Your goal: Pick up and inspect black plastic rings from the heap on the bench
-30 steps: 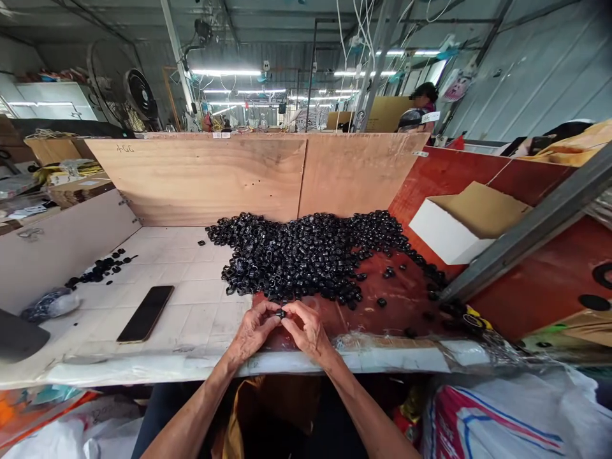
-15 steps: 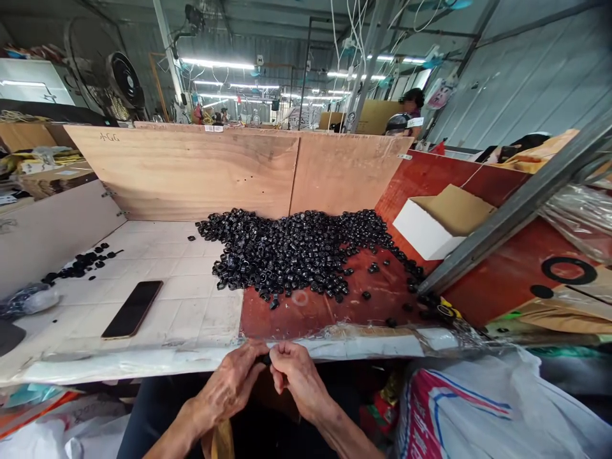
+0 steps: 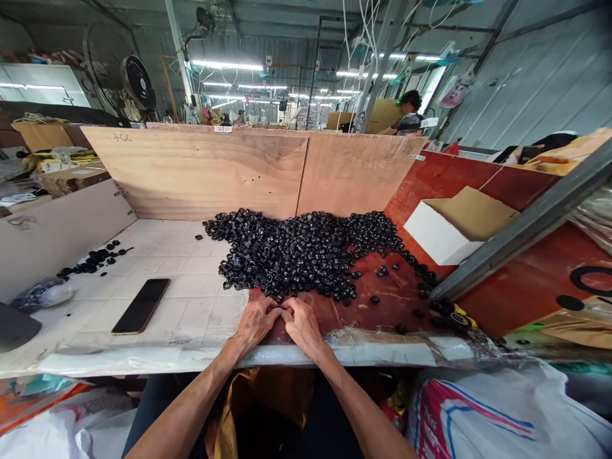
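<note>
My left hand (image 3: 254, 325) and my right hand (image 3: 305, 326) rest side by side on the red board near the table's front edge. Their curled fingertips press together. Anything pinched between them is hidden. Just beyond the fingertips lies a large pile of small black plastic rings (image 3: 306, 252), spread across the red board and the white tiled surface (image 3: 191, 274). A few loose rings (image 3: 375, 298) lie to the right of my hands.
A black phone (image 3: 141, 306) lies on the tiles at left, beyond it a small group of black pieces (image 3: 93, 261) and a plastic bag (image 3: 41, 294). Plywood walls (image 3: 201, 172) enclose the table. A white box (image 3: 444, 233) and metal bar (image 3: 516, 229) stand right. A person (image 3: 408, 111) works far behind.
Half a second ago both hands were pulled back below the table edge. They have moved forward onto the red board again, up to the pile's near edge.
</note>
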{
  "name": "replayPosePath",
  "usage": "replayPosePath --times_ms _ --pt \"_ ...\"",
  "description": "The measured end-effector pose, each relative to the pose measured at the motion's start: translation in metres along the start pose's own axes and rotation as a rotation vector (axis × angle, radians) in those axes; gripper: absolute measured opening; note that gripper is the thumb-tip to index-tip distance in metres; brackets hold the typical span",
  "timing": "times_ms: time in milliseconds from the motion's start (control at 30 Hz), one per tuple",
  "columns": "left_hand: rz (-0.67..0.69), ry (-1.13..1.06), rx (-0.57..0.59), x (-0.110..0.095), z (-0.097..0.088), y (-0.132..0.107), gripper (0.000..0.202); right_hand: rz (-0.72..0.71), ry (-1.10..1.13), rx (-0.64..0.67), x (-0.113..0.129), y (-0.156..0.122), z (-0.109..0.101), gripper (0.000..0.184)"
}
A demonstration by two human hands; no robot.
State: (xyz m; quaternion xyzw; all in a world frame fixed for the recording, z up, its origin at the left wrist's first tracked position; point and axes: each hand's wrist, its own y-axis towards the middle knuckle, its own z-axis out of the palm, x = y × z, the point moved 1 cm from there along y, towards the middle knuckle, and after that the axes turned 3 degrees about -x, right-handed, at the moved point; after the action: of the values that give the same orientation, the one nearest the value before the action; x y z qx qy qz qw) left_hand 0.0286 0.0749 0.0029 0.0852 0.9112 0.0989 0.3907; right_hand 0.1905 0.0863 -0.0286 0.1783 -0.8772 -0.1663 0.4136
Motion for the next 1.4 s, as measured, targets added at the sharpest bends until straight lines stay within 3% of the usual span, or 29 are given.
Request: replayPosePath --times_ms 100,200,333,533,633,700,833,1067,1233,1300,1400 --pt "-0.092 0.064 -0.047 0.004 -0.004 -0.002 0.021 -0.029 0.053 -0.075 -0.001 0.005 -0.005 0.032" --pt "-0.12 0.123 -0.089 0.014 -0.011 -0.007 0.025 -0.115 0.014 -0.027 0.001 0.012 -0.005 0.043" --pt "-0.093 0.058 -0.177 0.024 -0.02 -0.02 0.015 -0.144 -0.048 0.046 0.002 0.016 0.001 0.034" --pt "0.041 0.026 -0.017 0.01 -0.017 -0.025 0.031 -0.063 0.077 0.028 0.0 0.015 -0.006 0.03" --pt "0.097 0.036 0.016 0.009 -0.014 -0.02 0.024 -0.037 0.206 0.015 0.002 0.016 -0.012 0.024" --pt "0.05 -0.011 -0.004 0.012 -0.013 -0.017 0.016 -0.012 0.304 0.028 0.003 0.017 -0.014 0.024" --pt "-0.079 -0.126 -0.088 0.016 -0.012 -0.015 0.021 0.02 0.392 0.083 0.004 0.017 -0.012 0.029" --pt "-0.106 0.012 -0.301 0.02 -0.009 -0.016 0.016 0.108 0.452 0.047 0.0 0.019 -0.008 0.029" --pt "-0.11 0.037 -0.245 0.023 -0.008 -0.018 0.028 0.052 0.396 0.058 0.001 0.016 -0.008 0.027" --pt "-0.114 0.052 -0.21 0.023 -0.008 -0.018 0.034 0.035 0.35 -0.015 -0.002 0.016 -0.01 0.028" --pt "-0.105 0.046 -0.184 0.021 -0.008 -0.017 0.033 0.095 0.231 -0.276 -0.013 0.018 -0.014 0.026"
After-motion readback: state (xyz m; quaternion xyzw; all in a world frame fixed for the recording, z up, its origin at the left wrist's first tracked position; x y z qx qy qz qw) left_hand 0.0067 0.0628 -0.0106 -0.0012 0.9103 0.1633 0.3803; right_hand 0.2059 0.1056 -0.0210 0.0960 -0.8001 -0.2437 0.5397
